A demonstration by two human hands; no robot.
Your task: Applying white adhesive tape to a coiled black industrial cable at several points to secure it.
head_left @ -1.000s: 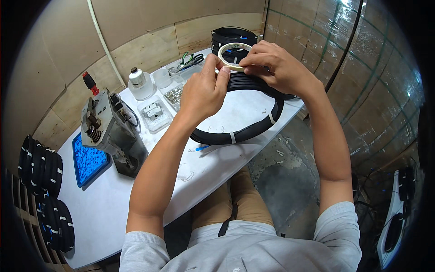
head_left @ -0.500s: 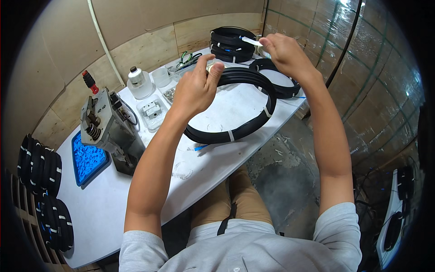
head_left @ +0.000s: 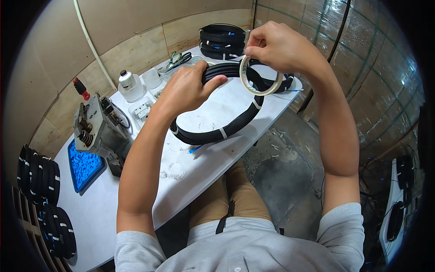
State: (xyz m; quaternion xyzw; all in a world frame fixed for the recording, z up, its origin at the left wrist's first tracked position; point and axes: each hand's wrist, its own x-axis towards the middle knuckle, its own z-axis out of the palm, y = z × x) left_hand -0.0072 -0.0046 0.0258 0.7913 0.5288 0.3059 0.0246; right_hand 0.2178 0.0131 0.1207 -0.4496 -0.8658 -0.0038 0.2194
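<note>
A black cable coil (head_left: pixel 206 138), bound with white tape bands, is held at its upper left by my left hand (head_left: pixel 186 88). Its fingers curl round the coil's far part while the thumb points right across the opening. From my closed right hand (head_left: pixel 281 47) hangs a narrow roll of cream-white tape (head_left: pixel 245 80), pinched at its top edge, in front of the coil's right side. A blue-tipped cable end (head_left: pixel 195 149) sticks out below the coil. Behind the tape roll another black coil (head_left: pixel 286 84) lies on the table, partly hidden.
Stacked black coils (head_left: pixel 222 43) stand at the table's far end. On the left are a metal bench press (head_left: pixel 102 131), a blue tray (head_left: pixel 86 167) of small blue pieces, a white-capped bottle (head_left: pixel 127 81) and a red-black screwdriver (head_left: pixel 81 88). More coils (head_left: pixel 41 177) sit at the left edge.
My right hand has drawn a little left and up, and the tape roll now hangs clearly below it; earlier a white strip showed by the fingers. My left hand still holds the coil.
</note>
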